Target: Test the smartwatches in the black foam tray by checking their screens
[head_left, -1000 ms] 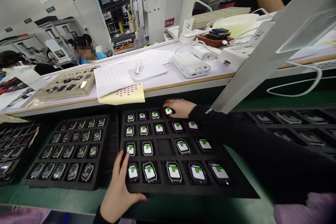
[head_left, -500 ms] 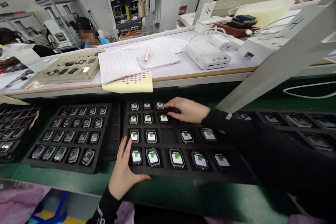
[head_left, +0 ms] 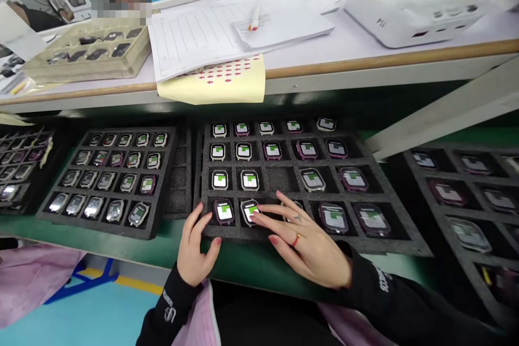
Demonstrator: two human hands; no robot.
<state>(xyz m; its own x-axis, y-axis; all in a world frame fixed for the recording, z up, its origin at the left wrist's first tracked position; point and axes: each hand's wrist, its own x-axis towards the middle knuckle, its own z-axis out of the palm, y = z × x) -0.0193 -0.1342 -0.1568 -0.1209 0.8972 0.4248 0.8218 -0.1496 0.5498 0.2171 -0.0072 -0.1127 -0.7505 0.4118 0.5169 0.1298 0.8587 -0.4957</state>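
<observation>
"Where are the hands?"

"The right hand lies over the near row, its fingertips on a smartwatch, second from the left. That grip is open, with nothing clenched. The left hand, also open, rests at the near edge of the foam tray."

"What do the trays show?"

"Here, every watch screen is lit green and white, with one slot empty. The tray to the left is mostly dark."

"And the change?"

"The right hand has come from the far rows to the near row. Beyond, a yellow sheet lies at the worktop edge."
</observation>
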